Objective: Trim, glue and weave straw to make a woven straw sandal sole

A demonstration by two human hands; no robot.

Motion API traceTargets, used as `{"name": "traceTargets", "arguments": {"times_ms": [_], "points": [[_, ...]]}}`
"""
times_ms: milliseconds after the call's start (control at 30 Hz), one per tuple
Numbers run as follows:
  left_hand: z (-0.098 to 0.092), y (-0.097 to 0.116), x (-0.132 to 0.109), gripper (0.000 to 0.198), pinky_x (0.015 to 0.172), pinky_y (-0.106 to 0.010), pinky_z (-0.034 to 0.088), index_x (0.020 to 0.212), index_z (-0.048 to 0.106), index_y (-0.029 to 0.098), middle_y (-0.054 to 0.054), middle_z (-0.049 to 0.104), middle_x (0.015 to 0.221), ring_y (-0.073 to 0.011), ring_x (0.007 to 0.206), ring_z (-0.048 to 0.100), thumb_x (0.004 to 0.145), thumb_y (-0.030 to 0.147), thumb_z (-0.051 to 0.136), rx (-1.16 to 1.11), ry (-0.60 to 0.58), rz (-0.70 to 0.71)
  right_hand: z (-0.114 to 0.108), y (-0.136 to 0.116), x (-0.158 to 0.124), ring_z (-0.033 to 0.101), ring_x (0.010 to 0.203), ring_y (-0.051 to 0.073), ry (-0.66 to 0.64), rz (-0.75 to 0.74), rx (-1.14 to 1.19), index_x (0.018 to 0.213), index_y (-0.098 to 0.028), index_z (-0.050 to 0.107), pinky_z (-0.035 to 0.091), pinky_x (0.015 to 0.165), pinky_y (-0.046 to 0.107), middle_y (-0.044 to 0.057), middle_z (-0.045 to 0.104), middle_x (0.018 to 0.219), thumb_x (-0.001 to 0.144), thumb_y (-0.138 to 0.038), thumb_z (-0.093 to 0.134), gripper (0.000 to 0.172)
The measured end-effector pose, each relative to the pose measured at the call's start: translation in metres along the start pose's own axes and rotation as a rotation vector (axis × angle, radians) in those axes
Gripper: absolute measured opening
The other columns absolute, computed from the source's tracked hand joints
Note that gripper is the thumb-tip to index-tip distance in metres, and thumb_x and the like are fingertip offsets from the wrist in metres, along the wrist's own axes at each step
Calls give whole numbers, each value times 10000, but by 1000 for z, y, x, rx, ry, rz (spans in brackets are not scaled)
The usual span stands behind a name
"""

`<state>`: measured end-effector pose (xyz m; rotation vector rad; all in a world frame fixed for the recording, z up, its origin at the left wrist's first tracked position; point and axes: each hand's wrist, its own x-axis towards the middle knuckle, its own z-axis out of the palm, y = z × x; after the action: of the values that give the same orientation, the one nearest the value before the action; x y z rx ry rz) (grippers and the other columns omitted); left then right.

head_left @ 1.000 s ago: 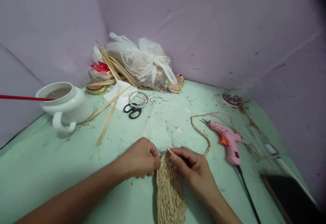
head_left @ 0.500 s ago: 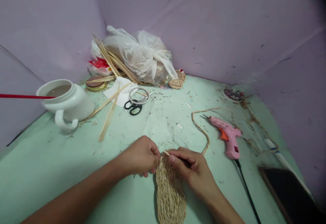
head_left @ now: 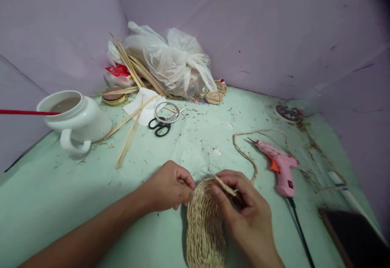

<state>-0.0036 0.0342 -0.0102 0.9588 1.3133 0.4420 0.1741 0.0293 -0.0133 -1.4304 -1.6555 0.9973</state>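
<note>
A woven straw sole [head_left: 203, 227], made of rows of twisted cord, lies at the near edge of the view. At its upper left rim my left hand [head_left: 172, 186] is closed, fingertips pinched together; what they grip, if anything, is too small to make out. My right hand [head_left: 243, 207] pinches a braided straw cord [head_left: 226, 186] at the sole's upper right. From behind that hand the cord runs up and curves toward a pink glue gun [head_left: 280, 166], which lies on its side.
Black-handled scissors [head_left: 160, 126] lie under a ring [head_left: 167, 112] by white paper [head_left: 143, 107]. A white pot [head_left: 76, 117] with a red stick stands left. Farther back are straw strips [head_left: 146, 72] and a plastic bag [head_left: 170, 62]. A dark flat object [head_left: 353, 235] lies at right.
My right hand has shifted right and lifted the cord slightly from the sole's rim. My left hand stays at the upper left rim. The whole view has shifted a little.
</note>
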Motion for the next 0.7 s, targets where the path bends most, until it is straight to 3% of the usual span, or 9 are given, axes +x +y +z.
{"name": "traceTargets", "arguments": {"times_ms": [67, 233, 367, 433, 500, 600, 667, 700], "points": [[0, 6, 0, 106, 374, -184, 286, 579, 607, 145, 59, 467, 428, -60, 374, 374, 534, 158, 512, 7, 8, 79, -7, -2, 5, 558, 778, 204, 34, 99, 43, 801, -204, 570, 456, 664, 313, 66, 604, 886, 684, -340, 657, 199], [8, 26, 3, 130, 412, -187, 273, 607, 637, 119, 37, 490, 493, -63, 456, 358, 579, 181, 527, 186, 32, 180, -12, -1, 13, 545, 609, 141, -266, 393, 515, 857, -190, 497, 446, 561, 258, -4, 604, 712, 525, -292, 783, 450], [16, 45, 4, 167, 393, -195, 254, 622, 648, 136, 37, 471, 486, -71, 443, 344, 618, 224, 506, 379, -15, 165, -12, 0, 14, 494, 517, 91, -219, 487, 674, 803, -183, 495, 410, 501, 208, -52, 564, 601, 472, -223, 807, 457], [8, 56, 2, 194, 408, -199, 278, 615, 650, 147, 31, 484, 483, -81, 448, 380, 654, 254, 493, 500, 9, 184, -13, 0, 15, 488, 494, 87, -185, 520, 709, 784, -181, 496, 408, 488, 206, -57, 553, 569, 478, -239, 805, 439], [-13, 65, 0, 217, 481, -212, 343, 633, 657, 159, 11, 559, 536, -109, 512, 476, 688, 255, 470, 673, 163, 251, -13, 2, 15, 504, 493, 100, -157, 541, 702, 793, -185, 494, 418, 486, 218, -50, 564, 567, 495, -255, 800, 433], [-59, 72, -1, 224, 592, -263, 376, 717, 667, 180, -29, 641, 667, -177, 647, 566, 674, 202, 448, 1008, 694, 260, -13, 4, 16, 529, 512, 120, -131, 567, 684, 833, -188, 498, 432, 496, 233, -33, 585, 588, 512, -272, 795, 446], [-85, 70, 3, 209, 551, -285, 352, 703, 655, 186, -67, 644, 688, -231, 670, 576, 650, 207, 453, 1225, 809, 103, -12, 4, 16, 530, 520, 122, -119, 573, 680, 842, -185, 505, 439, 503, 236, -31, 585, 591, 506, -272, 797, 453], [-93, 68, 6, 199, 540, -286, 344, 694, 647, 193, -72, 644, 693, -241, 672, 579, 637, 199, 457, 1278, 800, 58, -12, 4, 16, 528, 520, 121, -112, 572, 678, 840, -182, 509, 441, 505, 237, -30, 584, 591, 502, -270, 798, 453]]}}
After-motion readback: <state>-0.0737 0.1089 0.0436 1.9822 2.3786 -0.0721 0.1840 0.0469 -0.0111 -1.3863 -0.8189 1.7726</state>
